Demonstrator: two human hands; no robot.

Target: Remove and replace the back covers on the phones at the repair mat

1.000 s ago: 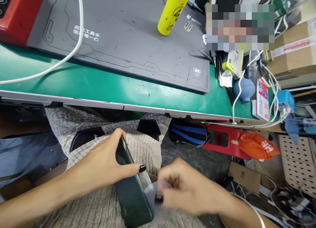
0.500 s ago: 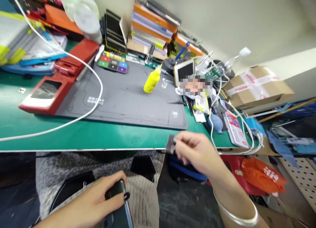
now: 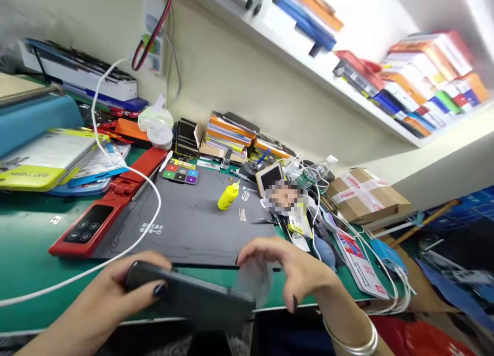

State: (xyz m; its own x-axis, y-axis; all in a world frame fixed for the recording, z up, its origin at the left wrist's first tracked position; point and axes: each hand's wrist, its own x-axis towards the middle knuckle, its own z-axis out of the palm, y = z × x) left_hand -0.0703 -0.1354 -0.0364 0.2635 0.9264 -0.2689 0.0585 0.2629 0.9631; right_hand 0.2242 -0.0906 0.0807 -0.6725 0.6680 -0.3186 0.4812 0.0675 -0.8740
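Note:
My left hand [image 3: 127, 289] is closed around one end of a dark smartphone [image 3: 193, 294]. The phone is tilted over the front edge of the green table, and its far end points toward my right hand. My right hand [image 3: 289, 268] arches just above that far end, with thumb and fingers apart. Beneath its fingertips is a blurred, see-through greyish piece [image 3: 254, 281]; I cannot tell whether the fingers touch it. A yellow squeeze bottle [image 3: 228, 195] stands on the grey work mat [image 3: 193, 217] beyond both hands.
A red device with a button panel [image 3: 90, 227] lies at the mat's left, with a white cable [image 3: 156, 212] looping past it. Tools, cables and a blue air blower [image 3: 324, 250] crowd the right. A taped cardboard box [image 3: 363, 196] sits farther right. Stacked boxes [image 3: 227, 135] line the wall.
The view has tilted up, showing the shelf. My left hand has raised the phone to the table edge. My right hand, pinching a small flat piece before, now has its fingers spread near the phone.

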